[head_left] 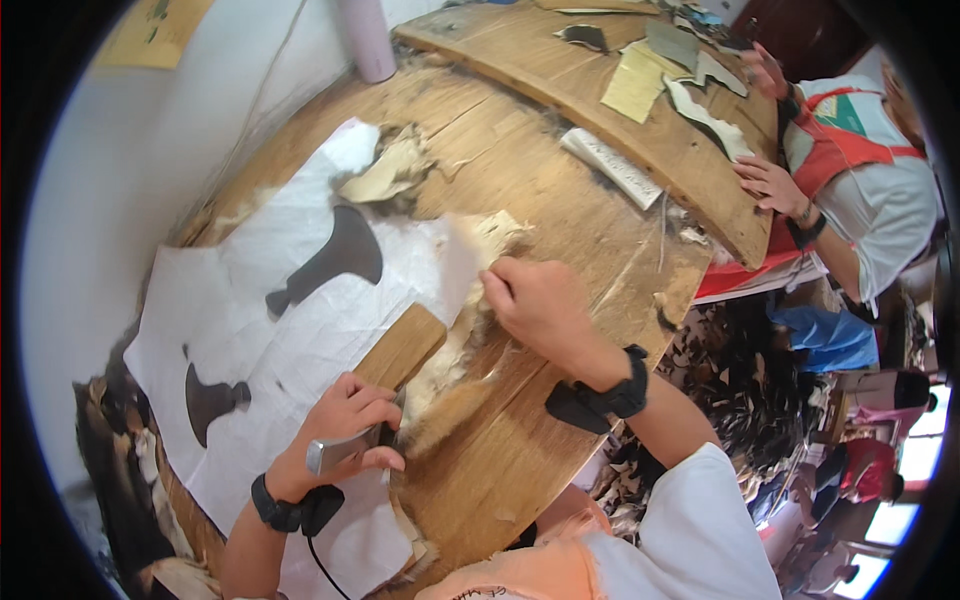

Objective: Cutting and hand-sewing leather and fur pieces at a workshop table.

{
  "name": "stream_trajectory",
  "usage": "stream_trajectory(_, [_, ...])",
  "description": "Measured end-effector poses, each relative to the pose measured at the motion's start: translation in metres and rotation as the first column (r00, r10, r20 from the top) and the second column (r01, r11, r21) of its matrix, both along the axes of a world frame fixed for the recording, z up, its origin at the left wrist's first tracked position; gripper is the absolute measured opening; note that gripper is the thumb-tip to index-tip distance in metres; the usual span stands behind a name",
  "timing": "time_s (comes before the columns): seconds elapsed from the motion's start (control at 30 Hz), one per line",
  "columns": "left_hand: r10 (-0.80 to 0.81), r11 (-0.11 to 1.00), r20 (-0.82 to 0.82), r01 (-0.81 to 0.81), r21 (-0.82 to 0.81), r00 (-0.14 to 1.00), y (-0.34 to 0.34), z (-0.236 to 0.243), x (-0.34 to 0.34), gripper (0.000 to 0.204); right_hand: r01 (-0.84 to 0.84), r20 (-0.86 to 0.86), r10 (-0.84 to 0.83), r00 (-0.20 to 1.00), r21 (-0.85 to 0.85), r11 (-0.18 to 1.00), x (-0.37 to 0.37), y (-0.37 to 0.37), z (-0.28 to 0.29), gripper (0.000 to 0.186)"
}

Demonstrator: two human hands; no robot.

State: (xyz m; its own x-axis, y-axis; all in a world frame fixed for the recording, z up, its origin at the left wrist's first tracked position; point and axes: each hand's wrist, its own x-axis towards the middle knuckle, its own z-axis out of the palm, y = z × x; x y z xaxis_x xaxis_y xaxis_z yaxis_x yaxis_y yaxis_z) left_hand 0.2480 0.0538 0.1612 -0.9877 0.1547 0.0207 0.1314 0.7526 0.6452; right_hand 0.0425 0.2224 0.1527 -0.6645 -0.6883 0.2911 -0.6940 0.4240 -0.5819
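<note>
My left hand [345,430] is closed around a grey metal-handled tool [338,452], whose working end is hidden by my fingers. Just beyond those fingers, a flat wooden block [403,347] lies on a white sheet [270,370]. My right hand [540,305] is closed, thumb and fingertips together at a blurred pale edge by the sheet and hide; what it pinches is unclear. Beneath the sheet's right side shows a furry hide [445,410]. Two dark axe-shaped patches [335,258] mark the sheet; I cannot tell whether they are cutouts or flat pieces.
A pale scrap of hide [390,170] and a lilac cylinder [366,40] are toward the wall. A white roll [610,168] lies against a raised wooden board [690,160]. Behind it a person in a red apron [840,150] handles hide pieces. Dark scraps [720,400] cover the floor.
</note>
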Motion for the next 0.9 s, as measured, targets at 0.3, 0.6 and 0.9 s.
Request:
stream_trajectory(0.3, [-0.011, 0.999, -0.046, 0.014, 0.049, 0.999, -0.003, -0.003, 0.005, 0.044, -0.310, -0.589, 0.355, 0.726, 0.181, 0.933, 0.000, 0.006, -0.010, 0.034])
stream_trajectory(0.6, [0.001, 0.992, -0.120, 0.015, 0.127, 0.993, -0.005, -0.010, 0.014, 0.041, -0.162, -0.468, 0.328, 0.821, 0.360, 0.919, 0.018, 0.015, -0.003, 0.030])
stream_trajectory(0.9, [-0.001, 0.988, -0.139, 0.023, 0.156, 0.990, -0.006, -0.010, 0.018, 0.036, -0.526, -0.052, 0.536, 0.842, 0.136, 0.839, 0.116, 0.018, -0.009, 0.015])
